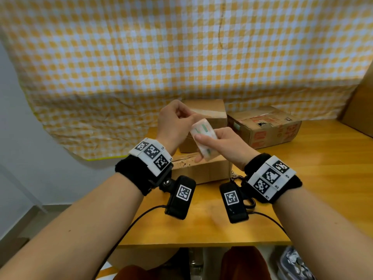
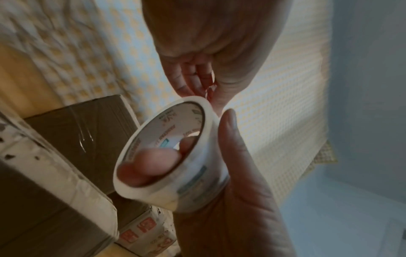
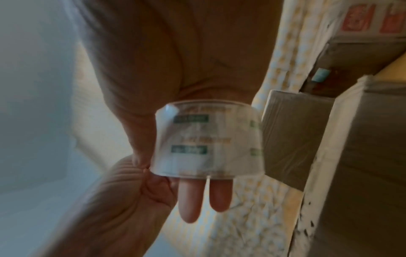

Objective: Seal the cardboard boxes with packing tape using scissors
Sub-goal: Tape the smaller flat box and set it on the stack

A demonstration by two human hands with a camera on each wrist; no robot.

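Your right hand (image 1: 224, 146) holds the tape roll (image 1: 203, 142) above the table (image 1: 282, 188): two fingers (image 3: 190, 200) run through the core and stick out the far side, and the thumb lies along the outer face. Your left hand (image 1: 173, 124) is curled, its thumb and fingertips pinched together at the roll's upper edge; whether they have hold of the tape's loose end is hard to make out, since the tape is clear and both wrist views are blurred.

Both forearms reach forward side by side, with the hands meeting at mid-height over the near box (image 1: 201, 168). Your hands and the roll hide much of that box. The middle box (image 1: 207, 112) stands behind it, partly covered by your left hand, and the printed box (image 1: 268, 128) sits to the right against the checked cloth (image 1: 181, 47). A dark looped handle (image 1: 249, 203) peeks out under your right wrist; I cannot tell whether it belongs to the scissors.
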